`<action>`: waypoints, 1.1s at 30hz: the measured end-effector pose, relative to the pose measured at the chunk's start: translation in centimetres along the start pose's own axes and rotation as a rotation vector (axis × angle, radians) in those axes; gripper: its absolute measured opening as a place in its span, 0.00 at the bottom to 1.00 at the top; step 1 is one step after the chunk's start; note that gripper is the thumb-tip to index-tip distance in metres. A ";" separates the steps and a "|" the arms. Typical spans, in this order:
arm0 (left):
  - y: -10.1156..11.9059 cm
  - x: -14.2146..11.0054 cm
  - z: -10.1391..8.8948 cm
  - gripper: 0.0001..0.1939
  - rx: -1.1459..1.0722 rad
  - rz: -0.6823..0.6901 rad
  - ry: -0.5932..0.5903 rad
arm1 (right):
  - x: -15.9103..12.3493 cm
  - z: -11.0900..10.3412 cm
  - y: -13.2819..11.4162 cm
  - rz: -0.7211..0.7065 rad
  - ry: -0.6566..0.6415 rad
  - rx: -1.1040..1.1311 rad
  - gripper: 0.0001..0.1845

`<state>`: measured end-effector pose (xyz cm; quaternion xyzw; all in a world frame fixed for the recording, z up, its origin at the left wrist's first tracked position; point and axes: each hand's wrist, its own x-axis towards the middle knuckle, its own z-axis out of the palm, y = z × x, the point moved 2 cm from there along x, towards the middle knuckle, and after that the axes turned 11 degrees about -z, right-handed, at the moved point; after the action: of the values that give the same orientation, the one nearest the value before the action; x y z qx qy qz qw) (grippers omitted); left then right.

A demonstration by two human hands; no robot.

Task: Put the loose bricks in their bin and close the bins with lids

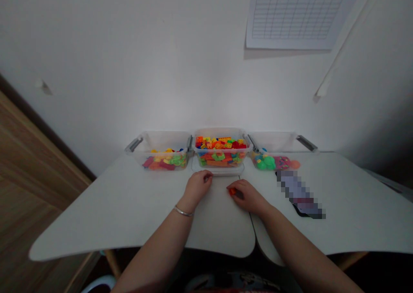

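Observation:
My left hand [197,185] rests on the white table [106,207] just in front of the middle bin, fingers curled under; whether it holds anything is hidden. A thin bracelet [183,211] circles that wrist. My right hand [247,195] lies beside it, fingers pinched on a small red-orange brick [232,191] at the table surface. Three clear plastic bins stand along the wall: the left bin [163,152], the middle bin [221,150] heaped with coloured bricks, and the right bin [274,153] with green and pink pieces.
A blurred-out dark object [301,195] lies on the table right of my right hand. A seam [251,224] splits the two tabletops below my right wrist. A wooden panel [29,172] stands at left; a gridded sheet [297,13] hangs on the wall.

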<state>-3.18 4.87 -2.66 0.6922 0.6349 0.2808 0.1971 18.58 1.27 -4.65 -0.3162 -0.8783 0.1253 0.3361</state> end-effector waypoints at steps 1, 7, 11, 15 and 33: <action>0.1 0.0 -0.1 0.11 -0.004 -0.001 -0.001 | 0.1 -0.1 0.0 0.002 0.026 0.010 0.15; 0.1 -0.1 -0.4 0.11 -0.007 -0.016 0.000 | 2.7 -3.5 -0.3 0.011 0.437 -0.009 0.14; 0.0 -0.1 -0.4 0.11 -0.014 0.001 -0.005 | 6.4 -7.2 0.3 0.053 0.692 0.042 0.14; 0.0 0.1 -0.2 0.11 -0.033 0.021 -0.013 | 10.9 -9.6 2.4 0.119 0.756 0.079 0.19; 0.1 0.1 -0.6 0.10 -0.042 -0.012 0.032 | 16.3 -8.5 7.2 0.394 0.276 -0.374 0.18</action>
<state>-3.47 4.93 -2.09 0.6797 0.6360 0.3039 0.2029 18.27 17.27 6.89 -0.5508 -0.7540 -0.0199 0.3573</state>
